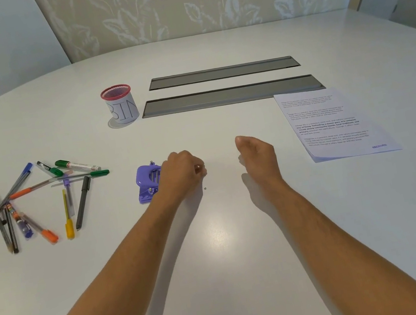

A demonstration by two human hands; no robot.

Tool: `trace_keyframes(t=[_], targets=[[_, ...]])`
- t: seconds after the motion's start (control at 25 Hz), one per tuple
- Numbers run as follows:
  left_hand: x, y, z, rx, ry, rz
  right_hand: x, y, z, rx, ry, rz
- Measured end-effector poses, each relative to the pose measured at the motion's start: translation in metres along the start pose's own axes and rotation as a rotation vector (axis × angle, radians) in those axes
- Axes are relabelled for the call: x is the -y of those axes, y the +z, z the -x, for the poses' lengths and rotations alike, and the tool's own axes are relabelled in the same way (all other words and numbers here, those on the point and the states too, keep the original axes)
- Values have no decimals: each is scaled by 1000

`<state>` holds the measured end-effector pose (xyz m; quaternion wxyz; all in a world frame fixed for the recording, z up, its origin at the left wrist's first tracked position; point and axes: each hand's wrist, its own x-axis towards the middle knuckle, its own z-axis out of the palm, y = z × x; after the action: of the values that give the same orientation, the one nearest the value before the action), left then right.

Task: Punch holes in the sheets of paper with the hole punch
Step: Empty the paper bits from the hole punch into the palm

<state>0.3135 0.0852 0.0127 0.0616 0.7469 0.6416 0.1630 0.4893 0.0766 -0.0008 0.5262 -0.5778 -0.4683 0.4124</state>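
A purple hole punch point(146, 182) lies on the white table left of centre. My left hand point(182, 174) covers its right side, the fingers curled and pinched together just past it; whether they hold anything is too small to tell. My right hand point(257, 158) hovers to the right, loosely cupped with the thumb apart from the fingers and nothing in it. A stack of printed paper sheets point(334, 121) rests at the right, apart from both hands. A tiny dark speck point(205, 188) lies on the table below my left hand.
A scatter of pens and markers point(41, 197) covers the left of the table. A red-rimmed cup labelled BIN point(121, 106) stands behind the punch. Two long grey cable slots point(229, 95) are set into the table point(224, 237) further back.
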Motion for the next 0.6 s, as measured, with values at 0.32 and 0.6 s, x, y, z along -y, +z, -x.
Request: trace_keyframes(t=[0.32,0.6], targets=[[-5,5,-9,13,69,-46,-12,-9,-3,89,200,-585],[-9,16,-6,-14,133,-249,-13,-8,0,162,309,-752]])
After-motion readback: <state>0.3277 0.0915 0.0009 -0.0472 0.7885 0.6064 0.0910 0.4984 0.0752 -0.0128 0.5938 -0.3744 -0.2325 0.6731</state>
